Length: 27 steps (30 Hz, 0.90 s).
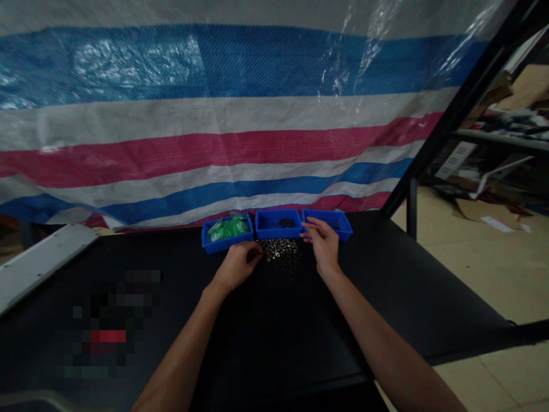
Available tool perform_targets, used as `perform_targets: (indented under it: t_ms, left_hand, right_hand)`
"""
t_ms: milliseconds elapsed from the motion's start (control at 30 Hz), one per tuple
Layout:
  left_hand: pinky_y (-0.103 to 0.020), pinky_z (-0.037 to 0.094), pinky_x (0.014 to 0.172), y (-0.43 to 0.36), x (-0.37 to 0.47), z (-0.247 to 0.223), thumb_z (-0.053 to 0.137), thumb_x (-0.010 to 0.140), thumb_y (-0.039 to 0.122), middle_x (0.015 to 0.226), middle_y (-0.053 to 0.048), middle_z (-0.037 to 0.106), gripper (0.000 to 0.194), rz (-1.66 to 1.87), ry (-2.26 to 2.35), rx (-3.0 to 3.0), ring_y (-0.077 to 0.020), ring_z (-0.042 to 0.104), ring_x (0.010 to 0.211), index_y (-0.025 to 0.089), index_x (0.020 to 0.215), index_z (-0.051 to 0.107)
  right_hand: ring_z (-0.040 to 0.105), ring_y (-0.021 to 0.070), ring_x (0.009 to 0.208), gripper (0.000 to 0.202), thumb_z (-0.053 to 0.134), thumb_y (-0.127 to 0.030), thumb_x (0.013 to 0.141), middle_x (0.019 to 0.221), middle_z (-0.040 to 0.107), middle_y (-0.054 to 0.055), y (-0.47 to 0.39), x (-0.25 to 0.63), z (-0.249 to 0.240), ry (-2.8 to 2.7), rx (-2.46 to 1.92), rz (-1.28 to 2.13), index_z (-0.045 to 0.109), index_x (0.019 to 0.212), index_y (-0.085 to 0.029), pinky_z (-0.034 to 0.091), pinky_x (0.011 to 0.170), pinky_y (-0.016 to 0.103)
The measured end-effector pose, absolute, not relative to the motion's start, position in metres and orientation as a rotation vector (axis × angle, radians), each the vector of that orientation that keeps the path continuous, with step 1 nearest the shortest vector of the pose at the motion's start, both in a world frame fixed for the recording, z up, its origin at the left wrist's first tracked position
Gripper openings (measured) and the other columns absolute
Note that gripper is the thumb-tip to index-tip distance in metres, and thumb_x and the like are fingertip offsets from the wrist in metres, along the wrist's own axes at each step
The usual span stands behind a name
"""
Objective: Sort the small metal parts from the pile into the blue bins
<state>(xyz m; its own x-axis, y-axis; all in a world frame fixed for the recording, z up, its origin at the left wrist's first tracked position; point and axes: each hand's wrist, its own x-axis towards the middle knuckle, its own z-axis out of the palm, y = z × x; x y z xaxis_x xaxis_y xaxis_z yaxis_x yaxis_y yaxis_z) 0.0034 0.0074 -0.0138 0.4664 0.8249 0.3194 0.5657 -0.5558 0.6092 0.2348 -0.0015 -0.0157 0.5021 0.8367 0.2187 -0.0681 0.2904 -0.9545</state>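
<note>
A small heap of shiny metal pieces and dark screws [281,250] lies on the black table, in front of a row of blue bins. My left hand [238,264] is at the heap's left edge, its fingers curled down with the tips close to the pieces. Whatever those fingertips hold, if anything, is too small to make out. Over the near left corner of the right bin [348,230] is my right hand [323,243], fingers stretched forward and apart, with nothing visible in them. The middle bin [266,233] contains dark screws. Green plastic packets [231,227] fill the left bin [217,247].
A striped tarp [223,151] hangs right behind the bins. On the left lies a long white panel [40,263], with a pixelated patch nearer me. A black frame post [412,209] stands at the right, before a cluttered shelf [506,137].
</note>
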Motion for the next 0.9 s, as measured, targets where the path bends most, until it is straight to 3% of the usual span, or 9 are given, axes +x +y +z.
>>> perform_targets:
  t_ms: [267,500,700,900]
  left_hand:
    - [-0.028,0.052,0.074,0.005,0.013,-0.008,0.069,0.082,0.031,0.081,-0.003,0.069,0.016,1.168,1.017,1.863,-0.0168,0.066,0.077,0.017,0.090,0.064]
    - [-0.024,0.051,0.069,0.003,0.017,-0.006,0.074,0.079,0.035,0.079,-0.002,0.068,0.024,1.196,0.904,1.649,-0.0146,0.066,0.074,0.016,0.087,0.063]
    - [-0.024,0.051,0.068,0.001,0.021,-0.007,0.076,0.077,0.038,0.077,-0.002,0.069,0.028,1.152,0.894,1.640,-0.0155,0.067,0.073,0.016,0.086,0.062]
    - [-0.030,0.053,0.077,0.001,0.019,-0.009,0.058,0.092,0.037,0.088,-0.005,0.073,0.022,1.098,1.037,1.958,-0.0200,0.068,0.083,0.018,0.092,0.068]
  right_hand:
    - [0.063,0.0139,0.054,0.021,0.073,-0.031,0.070,0.073,0.074,0.004,-0.012,0.217,-0.007,-1.188,-1.053,1.040,0.074,0.086,-0.018,0.050,0.055,0.028]
    - [0.068,0.0133,0.064,0.031,0.081,-0.031,0.068,0.081,0.076,0.003,-0.018,0.211,-0.009,-1.337,-0.936,1.241,0.076,0.097,-0.021,0.055,0.068,0.029]
    - [0.068,0.0141,0.063,0.026,0.083,-0.033,0.065,0.080,0.077,0.003,-0.019,0.207,-0.010,-1.310,-0.898,1.306,0.078,0.088,-0.020,0.057,0.068,0.031]
    - [0.069,0.0164,0.063,0.024,0.084,-0.036,0.064,0.073,0.076,0.003,-0.018,0.208,-0.010,-1.290,-0.940,1.268,0.079,0.082,-0.020,0.057,0.067,0.032]
